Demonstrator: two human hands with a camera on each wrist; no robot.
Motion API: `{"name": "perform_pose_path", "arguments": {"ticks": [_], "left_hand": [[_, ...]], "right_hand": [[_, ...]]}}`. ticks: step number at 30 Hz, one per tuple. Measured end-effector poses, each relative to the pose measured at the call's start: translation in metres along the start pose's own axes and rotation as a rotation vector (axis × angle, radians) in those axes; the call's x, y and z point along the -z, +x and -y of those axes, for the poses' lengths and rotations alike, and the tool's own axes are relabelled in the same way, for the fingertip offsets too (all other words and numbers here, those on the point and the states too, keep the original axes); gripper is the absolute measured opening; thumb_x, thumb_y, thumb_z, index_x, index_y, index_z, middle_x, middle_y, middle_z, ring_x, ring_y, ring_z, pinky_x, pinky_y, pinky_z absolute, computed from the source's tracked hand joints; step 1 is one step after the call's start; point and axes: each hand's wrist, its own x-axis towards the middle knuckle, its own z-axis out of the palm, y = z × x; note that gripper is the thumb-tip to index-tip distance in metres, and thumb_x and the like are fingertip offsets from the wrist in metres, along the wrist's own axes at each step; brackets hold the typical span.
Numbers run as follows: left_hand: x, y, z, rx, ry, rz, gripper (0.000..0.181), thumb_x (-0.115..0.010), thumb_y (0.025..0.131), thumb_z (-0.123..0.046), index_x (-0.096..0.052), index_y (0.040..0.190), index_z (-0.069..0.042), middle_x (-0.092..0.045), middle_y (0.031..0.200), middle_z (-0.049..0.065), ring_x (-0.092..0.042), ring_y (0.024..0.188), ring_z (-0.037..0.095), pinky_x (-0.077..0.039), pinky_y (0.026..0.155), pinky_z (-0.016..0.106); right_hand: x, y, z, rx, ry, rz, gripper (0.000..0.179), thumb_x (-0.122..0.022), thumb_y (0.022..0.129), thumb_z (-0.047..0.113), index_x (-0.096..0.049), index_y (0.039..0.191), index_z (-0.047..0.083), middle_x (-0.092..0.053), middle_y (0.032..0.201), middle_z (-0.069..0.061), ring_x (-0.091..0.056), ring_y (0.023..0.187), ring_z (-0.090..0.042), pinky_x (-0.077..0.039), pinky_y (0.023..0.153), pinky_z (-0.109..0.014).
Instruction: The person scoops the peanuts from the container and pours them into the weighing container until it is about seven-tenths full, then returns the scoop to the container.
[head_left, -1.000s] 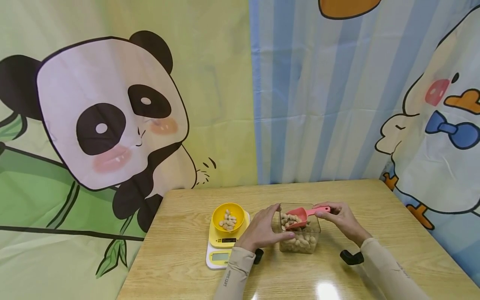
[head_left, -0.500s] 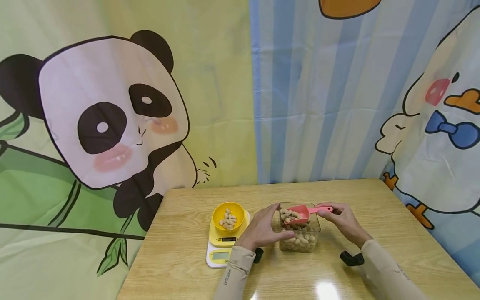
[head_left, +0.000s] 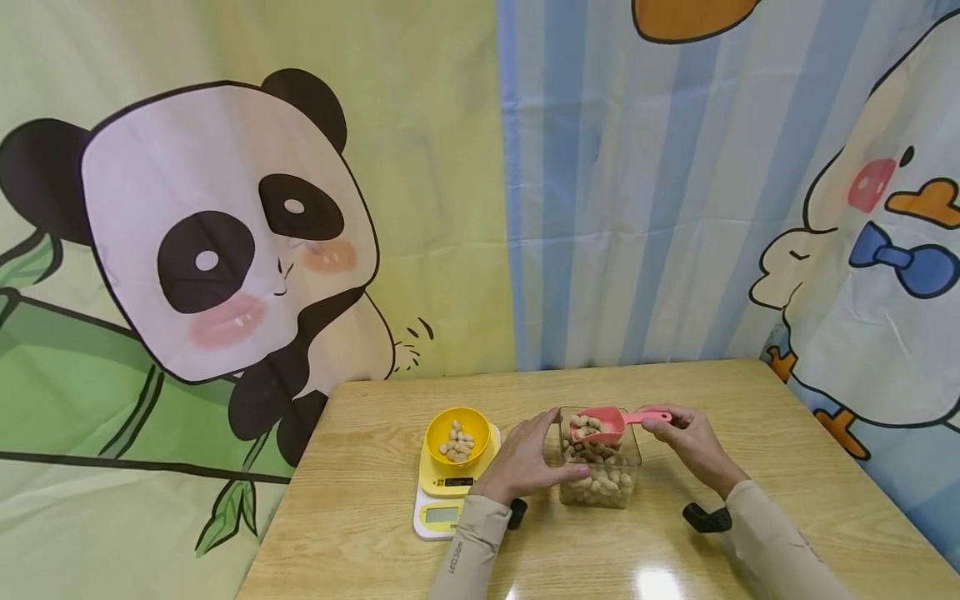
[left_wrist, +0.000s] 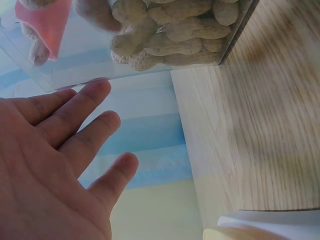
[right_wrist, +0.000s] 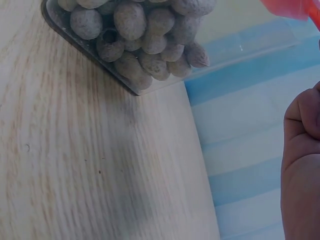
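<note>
A clear square container (head_left: 634, 450) filled with unshelled peanuts (head_left: 600, 486) stands on the table. My left hand (head_left: 523, 460) spans its left side, thumb across the front. In the left wrist view, fairly straight fingers (left_wrist: 92, 92) touch the wall, the lower ones apart from it. My right hand (head_left: 692, 443) pinches the handle of a pink scoop (head_left: 613, 427) from the right. Several peanuts (head_left: 587, 426) lie in the scoop, which is over the pile at rim height. In the right wrist view only part of the scoop (right_wrist: 286, 7) shows, and the grip is cut off.
Left of the container, a yellow bowl (head_left: 432, 434) with several peanuts rests on a yellow and white kitchen scale (head_left: 422, 500). The wooden table (head_left: 352, 500) ends at a printed curtain (head_left: 442, 250). Black pieces (head_left: 705, 518) sit by both wrists.
The scoop has come up from the peanuts and moved slightly right, and now sits more level with peanuts in it. My left hand stays against the container.
</note>
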Motion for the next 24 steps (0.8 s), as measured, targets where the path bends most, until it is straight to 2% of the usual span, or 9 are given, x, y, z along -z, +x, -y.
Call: {"name": "perform_pose_path", "arguments": {"ticks": [3, 8, 14, 16, 22, 24], "left_hand": [[0.001, 0.000, -0.001, 0.005, -0.004, 0.003, 0.108, -0.061, 0.075, -0.085, -0.025, 0.162, -0.031, -0.043, 0.155, -0.013, -0.040, 0.144, 0.023, -0.038, 0.114, 0.049], [0.001, 0.000, -0.001, 0.008, -0.002, 0.011, 0.106, -0.064, 0.077, -0.081, -0.023, 0.162, -0.032, -0.041, 0.157, -0.009, -0.039, 0.145, 0.023, -0.036, 0.116, 0.049], [0.002, -0.002, 0.000, 0.004, 0.003, 0.019, 0.104, -0.063, 0.078, -0.081, -0.023, 0.162, -0.033, -0.040, 0.158, -0.008, -0.040, 0.144, 0.022, -0.038, 0.114, 0.049], [0.004, -0.002, 0.001, 0.001, 0.007, 0.016, 0.104, -0.062, 0.079, -0.081, -0.022, 0.162, -0.034, -0.040, 0.158, -0.008, -0.040, 0.144, 0.022, -0.039, 0.114, 0.048], [0.020, -0.003, 0.003, -0.019, 0.005, -0.029, 0.102, -0.063, 0.080, -0.079, -0.025, 0.161, -0.030, -0.042, 0.156, -0.011, -0.040, 0.143, 0.021, -0.038, 0.115, 0.047], [0.028, -0.004, 0.005, -0.023, 0.002, -0.044, 0.103, -0.063, 0.080, -0.079, -0.026, 0.161, -0.029, -0.043, 0.156, -0.010, -0.041, 0.143, 0.021, -0.038, 0.115, 0.047]], "right_hand": [[0.001, 0.001, 0.001, 0.011, 0.004, -0.004, 0.026, -0.060, 0.102, 0.007, -0.067, 0.125, -0.004, -0.064, 0.098, -0.002, -0.049, 0.076, -0.013, -0.047, 0.062, -0.031], [0.002, 0.004, 0.004, 0.013, 0.032, 0.002, 0.027, -0.059, 0.103, 0.007, -0.066, 0.126, -0.005, -0.064, 0.097, -0.004, -0.049, 0.075, -0.011, -0.048, 0.063, -0.029], [0.002, 0.007, 0.009, -0.001, 0.067, -0.010, 0.030, -0.059, 0.103, 0.006, -0.063, 0.127, -0.011, -0.063, 0.096, 0.000, -0.051, 0.078, -0.009, -0.049, 0.065, -0.026], [0.002, 0.009, 0.011, 0.007, 0.079, -0.008, 0.028, -0.058, 0.103, 0.004, -0.063, 0.126, -0.011, -0.063, 0.093, 0.002, -0.049, 0.075, -0.008, -0.047, 0.062, -0.025], [0.005, 0.016, 0.019, 0.038, 0.119, -0.004, 0.026, -0.057, 0.102, 0.002, -0.065, 0.125, -0.009, -0.066, 0.099, 0.003, -0.052, 0.079, -0.007, -0.050, 0.066, -0.021], [0.006, 0.018, 0.022, 0.050, 0.147, 0.004, 0.027, -0.057, 0.102, 0.000, -0.064, 0.126, -0.010, -0.067, 0.105, 0.002, -0.055, 0.084, -0.007, -0.052, 0.071, -0.021]]}}
